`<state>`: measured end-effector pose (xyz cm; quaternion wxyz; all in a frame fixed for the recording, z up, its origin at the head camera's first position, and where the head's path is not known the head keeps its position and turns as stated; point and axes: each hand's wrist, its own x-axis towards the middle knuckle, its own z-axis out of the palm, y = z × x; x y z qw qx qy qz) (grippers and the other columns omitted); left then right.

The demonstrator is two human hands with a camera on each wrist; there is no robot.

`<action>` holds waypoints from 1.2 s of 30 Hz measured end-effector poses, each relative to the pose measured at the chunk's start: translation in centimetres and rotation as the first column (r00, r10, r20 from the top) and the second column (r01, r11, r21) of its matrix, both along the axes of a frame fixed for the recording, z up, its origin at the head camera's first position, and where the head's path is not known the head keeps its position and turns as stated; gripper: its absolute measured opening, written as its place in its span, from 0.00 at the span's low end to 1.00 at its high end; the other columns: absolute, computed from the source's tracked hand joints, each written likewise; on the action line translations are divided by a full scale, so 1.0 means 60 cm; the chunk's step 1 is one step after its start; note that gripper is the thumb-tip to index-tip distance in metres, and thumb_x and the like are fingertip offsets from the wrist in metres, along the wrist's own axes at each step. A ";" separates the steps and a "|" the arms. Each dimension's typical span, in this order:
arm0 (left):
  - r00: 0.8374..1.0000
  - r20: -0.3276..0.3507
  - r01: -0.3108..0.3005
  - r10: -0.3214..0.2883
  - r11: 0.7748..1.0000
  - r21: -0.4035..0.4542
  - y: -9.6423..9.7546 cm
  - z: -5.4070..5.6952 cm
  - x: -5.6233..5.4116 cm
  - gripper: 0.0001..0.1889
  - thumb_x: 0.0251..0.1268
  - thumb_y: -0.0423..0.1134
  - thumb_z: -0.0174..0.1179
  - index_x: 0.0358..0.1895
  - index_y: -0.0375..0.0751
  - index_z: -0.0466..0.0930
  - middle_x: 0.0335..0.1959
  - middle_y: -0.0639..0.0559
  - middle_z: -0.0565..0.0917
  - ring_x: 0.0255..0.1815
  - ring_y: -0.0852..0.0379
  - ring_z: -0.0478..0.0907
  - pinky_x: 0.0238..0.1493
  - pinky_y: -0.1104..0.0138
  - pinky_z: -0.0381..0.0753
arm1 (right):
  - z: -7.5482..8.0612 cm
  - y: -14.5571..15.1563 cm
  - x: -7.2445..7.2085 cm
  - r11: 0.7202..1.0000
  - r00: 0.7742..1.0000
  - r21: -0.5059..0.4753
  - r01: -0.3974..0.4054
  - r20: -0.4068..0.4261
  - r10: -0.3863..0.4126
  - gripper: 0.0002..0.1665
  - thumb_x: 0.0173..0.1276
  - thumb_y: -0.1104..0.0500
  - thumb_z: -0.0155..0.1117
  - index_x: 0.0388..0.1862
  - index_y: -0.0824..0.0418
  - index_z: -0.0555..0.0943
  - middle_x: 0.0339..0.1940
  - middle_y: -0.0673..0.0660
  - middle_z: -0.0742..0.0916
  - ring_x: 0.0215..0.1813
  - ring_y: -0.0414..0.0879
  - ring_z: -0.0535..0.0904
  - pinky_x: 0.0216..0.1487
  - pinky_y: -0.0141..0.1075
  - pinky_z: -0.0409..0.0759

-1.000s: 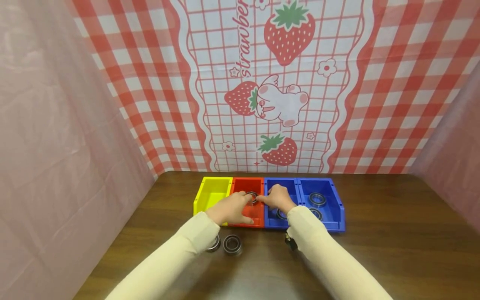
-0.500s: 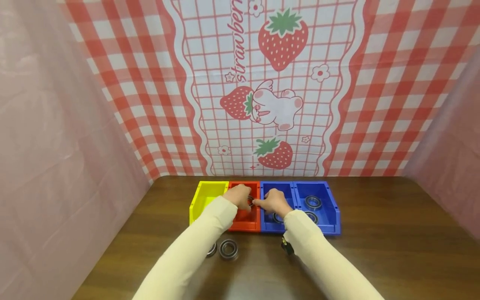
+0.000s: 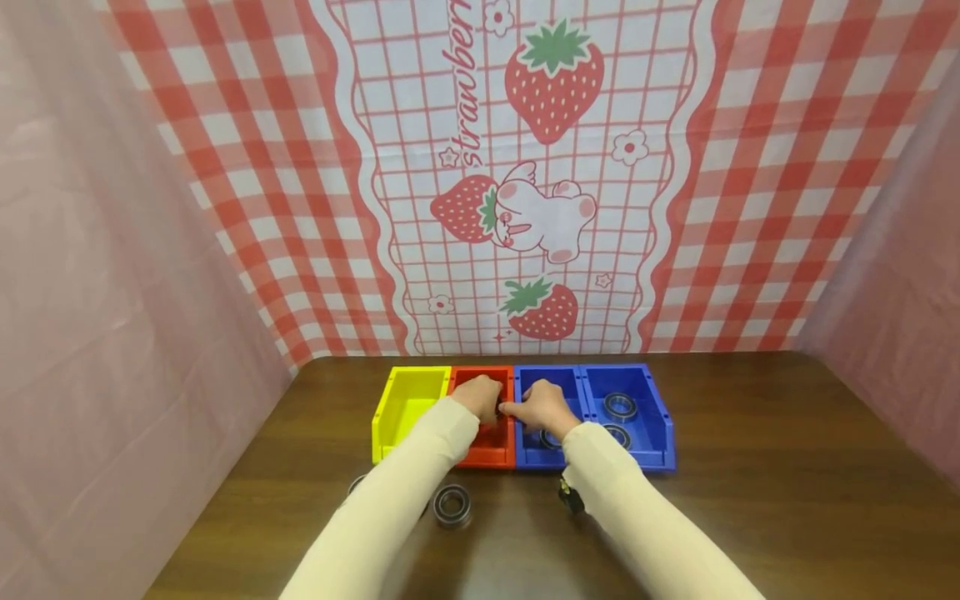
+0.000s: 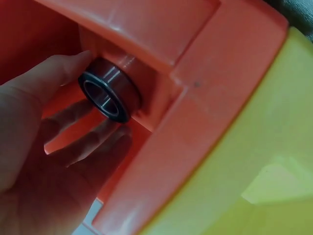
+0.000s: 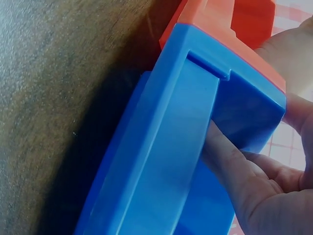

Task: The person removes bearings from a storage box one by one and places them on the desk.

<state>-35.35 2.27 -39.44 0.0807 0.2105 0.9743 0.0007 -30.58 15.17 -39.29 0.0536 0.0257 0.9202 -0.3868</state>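
My left hand (image 3: 480, 397) reaches into the red bin (image 3: 487, 457). In the left wrist view its thumb and fingertips pinch a ball bearing (image 4: 110, 90) with a dark outer ring, standing on edge close to the bin's wall. My right hand (image 3: 543, 407) straddles the wall between the red bin and the left blue bin (image 3: 543, 460). In the right wrist view its fingers (image 5: 234, 169) reach inside the blue bin while the thumb lies on the red side, gripping that wall. Another bearing (image 3: 551, 438) lies in the left blue bin, partly hidden by the hand.
A yellow bin (image 3: 411, 407) adjoins the red one on the left. The right blue bin (image 3: 654, 457) holds two bearings, one a flat bearing (image 3: 620, 407) at the back. On the wooden table (image 3: 735, 483), a bearing (image 3: 452, 505) lies in front, with another (image 3: 356, 482) partly behind my left sleeve.
My left hand has moved right and deeper into the red bin, its spread fingers closing on the bearing. The right hand keeps its place at the wall. The head view has shifted slightly.
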 end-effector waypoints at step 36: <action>0.956 0.134 -0.266 0.259 0.963 0.034 0.020 0.002 0.014 0.14 0.48 0.38 0.73 0.40 0.40 0.84 0.46 0.43 0.81 0.36 0.50 0.74 0.41 0.62 0.81 | -0.004 -0.002 -0.003 1.000 1.000 -0.003 0.007 0.024 -0.007 0.26 0.61 0.49 0.67 0.10 0.56 0.69 0.07 0.49 0.72 0.25 0.50 0.86 0.17 0.28 0.64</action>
